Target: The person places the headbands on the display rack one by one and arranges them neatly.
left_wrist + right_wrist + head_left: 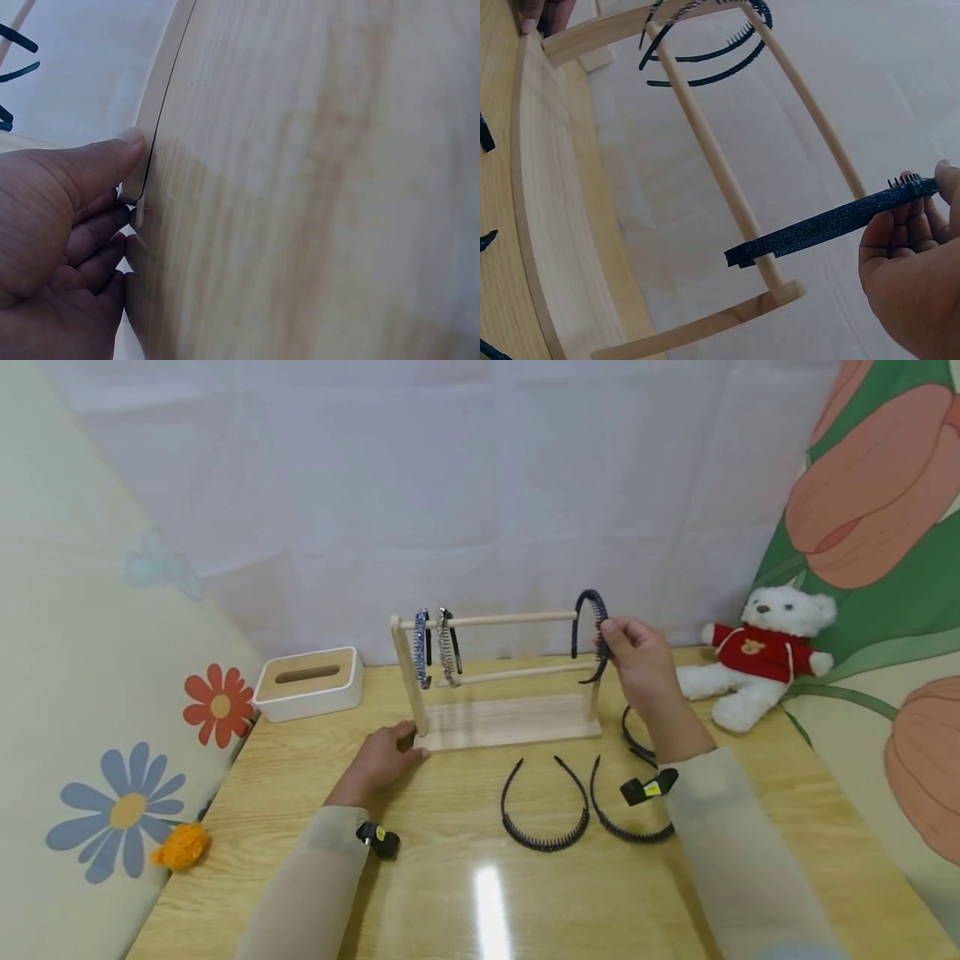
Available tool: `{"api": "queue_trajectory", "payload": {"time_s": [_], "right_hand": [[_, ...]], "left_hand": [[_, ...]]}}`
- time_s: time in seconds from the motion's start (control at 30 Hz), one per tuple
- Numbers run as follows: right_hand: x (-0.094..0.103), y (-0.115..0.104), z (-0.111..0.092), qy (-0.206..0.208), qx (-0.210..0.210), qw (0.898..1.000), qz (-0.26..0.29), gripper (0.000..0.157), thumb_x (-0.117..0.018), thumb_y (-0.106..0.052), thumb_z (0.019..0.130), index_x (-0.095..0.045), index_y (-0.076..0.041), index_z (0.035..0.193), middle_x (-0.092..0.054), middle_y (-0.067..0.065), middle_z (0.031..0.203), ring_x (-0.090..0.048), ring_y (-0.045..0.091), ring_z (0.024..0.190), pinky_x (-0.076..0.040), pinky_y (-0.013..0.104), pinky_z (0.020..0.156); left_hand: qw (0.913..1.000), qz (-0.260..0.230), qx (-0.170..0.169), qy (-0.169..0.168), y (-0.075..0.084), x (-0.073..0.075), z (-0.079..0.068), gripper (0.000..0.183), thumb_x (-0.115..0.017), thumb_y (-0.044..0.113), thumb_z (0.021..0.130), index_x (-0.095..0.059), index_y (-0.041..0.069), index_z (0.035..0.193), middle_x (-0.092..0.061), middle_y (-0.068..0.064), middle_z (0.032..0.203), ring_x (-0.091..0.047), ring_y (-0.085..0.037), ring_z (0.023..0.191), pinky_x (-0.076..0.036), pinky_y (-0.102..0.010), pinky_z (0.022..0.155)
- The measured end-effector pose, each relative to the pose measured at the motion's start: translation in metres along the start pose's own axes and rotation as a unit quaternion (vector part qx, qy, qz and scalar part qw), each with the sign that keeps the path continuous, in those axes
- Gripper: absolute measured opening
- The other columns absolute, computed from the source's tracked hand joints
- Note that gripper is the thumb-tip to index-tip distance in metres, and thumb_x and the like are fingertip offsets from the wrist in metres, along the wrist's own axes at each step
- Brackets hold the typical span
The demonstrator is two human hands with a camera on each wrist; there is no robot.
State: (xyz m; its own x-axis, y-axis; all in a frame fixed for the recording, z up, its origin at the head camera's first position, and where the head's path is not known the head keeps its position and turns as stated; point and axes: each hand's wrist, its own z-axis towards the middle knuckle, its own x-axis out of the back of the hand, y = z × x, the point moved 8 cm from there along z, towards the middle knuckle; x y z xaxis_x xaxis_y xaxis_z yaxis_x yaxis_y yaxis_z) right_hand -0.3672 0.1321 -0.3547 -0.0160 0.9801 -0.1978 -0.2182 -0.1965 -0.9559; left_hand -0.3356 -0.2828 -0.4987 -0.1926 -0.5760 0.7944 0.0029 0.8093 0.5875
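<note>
A wooden rack [510,722] with two horizontal rods stands on the table. At its front left corner my left hand [384,758] grips the base; in the left wrist view the thumb [112,161] lies at the edge, fingers curled beside it. My right hand [645,668] pinches a dark toothed headband [817,225] between thumb and fingers. That headband hangs around the rods near the rack's right end, its arc above the upper rod. Toward the left end hang a blue glittery headband [422,647] and a silvery one [447,647].
Dark toothed headbands lie before the rack: one [546,845] in front, another [633,837] to its right, and one [628,739] partly behind the right forearm. A tissue box [307,703] sits left, a white teddy bear [757,652] right, and an orange fluffy thing [182,847] at the left edge.
</note>
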Motion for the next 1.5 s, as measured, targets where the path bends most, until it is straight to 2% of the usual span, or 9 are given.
{"api": "queue_trajectory", "payload": {"time_s": [0.13, 0.27, 0.37, 0.67, 0.8, 0.93, 1.2, 1.37, 1.5], "right_hand": [[-0.009, 0.011, 0.002, 0.000, -0.008, 0.999, -0.052, 0.020, -0.064, -0.023, 0.112, -0.070, -0.005, 0.106, -0.071, -0.010, 0.090, -0.067, 0.009, 0.092, -0.058, 0.017, 0.089], [-0.018, 0.014, 0.002, 0.003, 0.002, 0.997, -0.072, 0.021, -0.065, -0.023, 0.112, -0.071, -0.004, 0.105, -0.072, -0.014, 0.086, -0.065, 0.005, 0.087, -0.056, 0.017, 0.081], [-0.027, 0.016, 0.002, -0.001, 0.000, 0.997, -0.079, 0.022, -0.067, -0.026, 0.111, -0.074, -0.005, 0.108, -0.072, -0.013, 0.088, -0.065, 0.006, 0.089, -0.057, 0.018, 0.084], [-0.084, 0.035, -0.001, -0.043, -0.024, 0.994, -0.102, 0.036, -0.067, -0.035, 0.111, -0.075, -0.001, 0.119, -0.073, 0.003, 0.106, -0.065, 0.018, 0.104, -0.054, 0.040, 0.099], [-0.106, 0.035, 0.000, -0.048, -0.017, 0.994, -0.095, 0.037, -0.069, -0.033, 0.110, -0.076, 0.002, 0.120, -0.074, 0.005, 0.104, -0.066, 0.019, 0.101, -0.055, 0.037, 0.097], [-0.124, 0.036, 0.002, -0.056, -0.014, 0.993, -0.100, 0.036, -0.069, -0.034, 0.110, -0.077, -0.001, 0.121, -0.076, 0.007, 0.106, -0.068, 0.017, 0.099, -0.057, 0.033, 0.093], [-0.140, 0.036, 0.004, -0.062, -0.001, 0.992, -0.106, 0.038, -0.071, -0.035, 0.108, -0.078, -0.002, 0.125, -0.076, 0.008, 0.109, -0.067, 0.018, 0.099, -0.059, 0.041, 0.094], [-0.146, 0.040, 0.008, -0.070, -0.019, 0.993, -0.091, 0.034, -0.071, -0.033, 0.109, -0.077, -0.003, 0.124, -0.077, 0.012, 0.113, -0.069, 0.018, 0.101, -0.060, 0.049, 0.103], [-0.150, 0.043, 0.009, -0.075, -0.028, 0.993, -0.086, 0.036, -0.070, -0.031, 0.109, -0.075, 0.000, 0.126, -0.077, 0.016, 0.116, -0.069, 0.018, 0.100, -0.061, 0.043, 0.100]], "left_hand": [[1.0000, -0.004, 0.002, 0.001, 0.001, -0.002, 0.001, 0.066, -0.070, 0.028, 0.109, -0.045, 0.006, 0.166, -0.036, -0.025, 0.173, -0.032, -0.051, 0.161, -0.028, -0.066, 0.132], [1.0000, -0.005, -0.002, 0.006, 0.003, -0.002, 0.003, 0.066, -0.071, 0.027, 0.109, -0.046, 0.005, 0.166, -0.038, -0.025, 0.173, -0.034, -0.050, 0.160, -0.028, -0.065, 0.132], [0.9999, -0.004, -0.005, 0.008, 0.004, -0.001, 0.003, 0.066, -0.071, 0.027, 0.108, -0.047, 0.005, 0.165, -0.038, -0.025, 0.173, -0.034, -0.050, 0.160, -0.028, -0.065, 0.132], [0.9999, 0.004, -0.005, 0.008, -0.005, 0.000, -0.003, 0.065, -0.071, 0.027, 0.108, -0.048, 0.004, 0.164, -0.040, -0.026, 0.171, -0.036, -0.051, 0.159, -0.029, -0.064, 0.132], [0.9999, -0.003, -0.009, 0.010, -0.003, 0.000, -0.003, 0.065, -0.071, 0.027, 0.108, -0.048, 0.003, 0.164, -0.040, -0.026, 0.171, -0.036, -0.050, 0.159, -0.029, -0.063, 0.132], [0.9998, -0.006, -0.012, 0.012, 0.000, 0.000, -0.002, 0.066, -0.071, 0.027, 0.108, -0.047, 0.003, 0.164, -0.038, -0.026, 0.172, -0.035, -0.050, 0.160, -0.030, -0.063, 0.132], [0.9998, -0.012, -0.012, 0.011, 0.000, -0.001, 0.001, 0.067, -0.071, 0.028, 0.109, -0.045, 0.006, 0.166, -0.035, -0.025, 0.173, -0.033, -0.049, 0.161, -0.030, -0.063, 0.132], [0.9998, -0.011, -0.009, 0.010, -0.002, -0.001, 0.001, 0.067, -0.071, 0.028, 0.109, -0.045, 0.005, 0.166, -0.034, -0.025, 0.174, -0.032, -0.049, 0.161, -0.029, -0.063, 0.132], [0.9998, -0.013, -0.010, 0.013, -0.002, 0.000, 0.000, 0.067, -0.072, 0.027, 0.108, -0.046, 0.004, 0.165, -0.035, -0.027, 0.173, -0.034, -0.049, 0.160, -0.028, -0.062, 0.132]]}}
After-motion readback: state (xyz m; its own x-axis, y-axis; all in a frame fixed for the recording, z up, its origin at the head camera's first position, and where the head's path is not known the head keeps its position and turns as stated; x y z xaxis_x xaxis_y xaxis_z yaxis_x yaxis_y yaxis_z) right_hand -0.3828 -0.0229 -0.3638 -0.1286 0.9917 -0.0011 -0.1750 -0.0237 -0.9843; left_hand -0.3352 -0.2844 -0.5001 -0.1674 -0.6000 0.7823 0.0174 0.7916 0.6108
